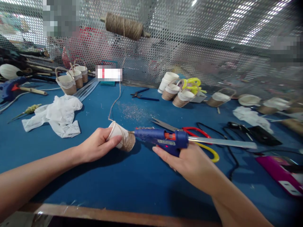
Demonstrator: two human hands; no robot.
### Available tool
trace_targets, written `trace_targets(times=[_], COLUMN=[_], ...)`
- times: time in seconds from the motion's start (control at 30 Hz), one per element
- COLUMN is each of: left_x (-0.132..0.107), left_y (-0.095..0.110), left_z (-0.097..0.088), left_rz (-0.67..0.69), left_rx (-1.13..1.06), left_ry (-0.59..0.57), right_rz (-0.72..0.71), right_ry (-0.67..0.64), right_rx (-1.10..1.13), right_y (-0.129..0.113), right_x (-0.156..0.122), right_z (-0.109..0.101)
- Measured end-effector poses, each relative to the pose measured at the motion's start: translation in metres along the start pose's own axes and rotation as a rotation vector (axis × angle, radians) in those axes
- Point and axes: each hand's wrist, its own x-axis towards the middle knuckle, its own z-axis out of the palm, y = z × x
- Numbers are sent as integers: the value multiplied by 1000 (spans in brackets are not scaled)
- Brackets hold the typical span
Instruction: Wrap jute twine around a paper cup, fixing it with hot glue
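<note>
My left hand (96,147) grips a small white paper cup (117,131) lying on its side, its bottom half wrapped in brown twine. A strand of twine (115,102) runs up from the cup to a twine spool (123,26) hung on the mesh wall. My right hand (187,160) holds a blue hot glue gun (163,140); its nozzle touches the wrapped part of the cup. A clear glue stick (222,142) sticks out of the gun's back.
Red and yellow scissors (189,131) lie behind the gun on the blue table (132,179). White cloth (56,115) lies left, finished twine cups (71,82) at back left and more cups (176,91) at back right, pliers (142,94), black cable (227,148), a pink object (281,171).
</note>
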Motion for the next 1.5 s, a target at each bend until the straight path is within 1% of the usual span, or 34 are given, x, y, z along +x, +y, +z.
trace_targets(times=[0.23,0.4,0.47,0.73,0.9,1.1,1.3,1.5], left_x=[0,0,0,0,0,0,1,1], left_y=[3,2,2,1,1,0,1,1], left_z=[0,0,0,0,1,0,0,0], left_rz=[8,-12,-21,11,39,49,50,81], left_rx=[3,-16,-21,5,19,36,65,84], left_ry=[9,8,-4,12,15,-9,-10,-19], right_rz=[46,21,32,14,22,108,239,256], right_ry=[-5,25,31,1,-63,-119,-161,-176], right_rx=[55,68,73,57,107,155,211,232], right_y=[2,-4,-5,0,1,0,-5,-3], right_x=[-4,-6,-5,-1,2,4,5,6], right_z=[0,-2,-3,-2,-3,-4,-6,-5])
